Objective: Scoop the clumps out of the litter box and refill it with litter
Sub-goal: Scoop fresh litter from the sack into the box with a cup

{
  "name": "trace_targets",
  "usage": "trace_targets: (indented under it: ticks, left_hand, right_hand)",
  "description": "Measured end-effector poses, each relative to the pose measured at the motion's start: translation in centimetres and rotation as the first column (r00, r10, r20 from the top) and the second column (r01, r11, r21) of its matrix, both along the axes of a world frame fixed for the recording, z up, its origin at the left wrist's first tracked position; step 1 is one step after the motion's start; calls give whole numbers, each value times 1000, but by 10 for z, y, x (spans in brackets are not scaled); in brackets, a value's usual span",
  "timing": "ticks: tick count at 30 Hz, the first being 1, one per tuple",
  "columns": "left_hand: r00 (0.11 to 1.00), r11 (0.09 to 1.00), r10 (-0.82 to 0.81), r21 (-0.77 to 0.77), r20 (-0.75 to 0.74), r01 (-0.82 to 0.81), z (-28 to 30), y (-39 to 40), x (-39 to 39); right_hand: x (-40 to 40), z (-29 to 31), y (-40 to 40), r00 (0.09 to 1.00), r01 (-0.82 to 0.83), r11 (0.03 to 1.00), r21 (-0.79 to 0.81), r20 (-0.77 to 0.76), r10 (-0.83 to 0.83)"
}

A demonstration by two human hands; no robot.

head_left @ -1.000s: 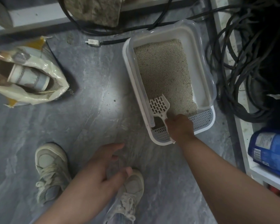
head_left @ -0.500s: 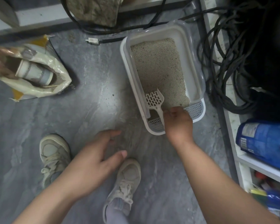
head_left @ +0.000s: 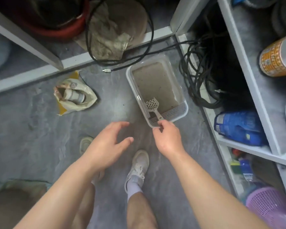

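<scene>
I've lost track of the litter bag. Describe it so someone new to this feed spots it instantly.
Start at the white litter box on the grey floor and look left, across bare floor. The litter bag lies there open, a crumpled cream sack with yellow edges. Unlike the blue bag on the right-hand shelf, it has a cup lying inside it.

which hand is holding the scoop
The right hand: its fingertips pinch the handle of the white scoop. The left hand hovers open, holding nothing.
</scene>
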State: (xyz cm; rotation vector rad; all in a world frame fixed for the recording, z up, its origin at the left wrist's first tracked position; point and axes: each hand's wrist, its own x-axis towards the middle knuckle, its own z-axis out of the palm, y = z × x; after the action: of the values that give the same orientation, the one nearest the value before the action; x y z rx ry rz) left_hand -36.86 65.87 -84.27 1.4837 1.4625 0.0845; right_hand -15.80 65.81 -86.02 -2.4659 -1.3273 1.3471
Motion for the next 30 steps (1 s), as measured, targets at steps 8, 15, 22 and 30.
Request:
trace_targets:
  ticks: [8, 15, 22, 30]
  left_hand:
    - [932, 944, -328, -73, -154, 320, -43, 5, -19]
    - [736, 773, -634, -149, -237, 617, -175, -3, -23]
    - [638, 687, -713, -108, -292, 718, -288, -26, -16]
    - [673, 639, -694, 212, -257, 739, -381, -44, -11]
  right_hand:
    - [-24, -37, -62, 997, -9, 997, -74, 75, 15]
    - [-41, -142, -113, 981, -71, 985, -157, 167, 97]
    - [-34, -251, -136, 967, -167, 973, -159, 164, 193]
    - [-18, -354, -128, 886, -435, 900, 14, 185, 425]
